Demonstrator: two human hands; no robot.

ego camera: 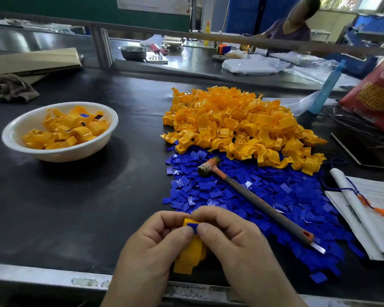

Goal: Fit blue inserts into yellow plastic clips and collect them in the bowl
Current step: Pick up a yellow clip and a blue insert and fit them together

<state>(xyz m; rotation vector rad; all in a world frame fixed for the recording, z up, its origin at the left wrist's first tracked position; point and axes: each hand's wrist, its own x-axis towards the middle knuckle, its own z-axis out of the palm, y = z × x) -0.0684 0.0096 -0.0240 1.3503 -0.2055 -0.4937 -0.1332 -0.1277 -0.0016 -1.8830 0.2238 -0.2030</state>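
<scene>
From my end the black table mat (98, 196) fills most of the view; on its right half lies a big heap of yellow clips (237, 127), and touching that heap's near edge is a wide spread of flat blue inserts (275, 218); a white bowl (60, 155) stands well apart on the left, part-filled with clips, a few showing blue pieces in them; sheets of paper (368, 209) lie at the right edge; a hammer (259, 200) lies slantwise across the blue spread, its head near the yellow heap, its handle running toward the near right; at the near edge I see both hands close together; the left hand (151, 244) is curled round a single clip (191, 251), thumb at its top; the right hand (237, 235) pinches one blue insert (193, 226) against that clip's upper end; whether it is fully seated I cannot tell.
</scene>
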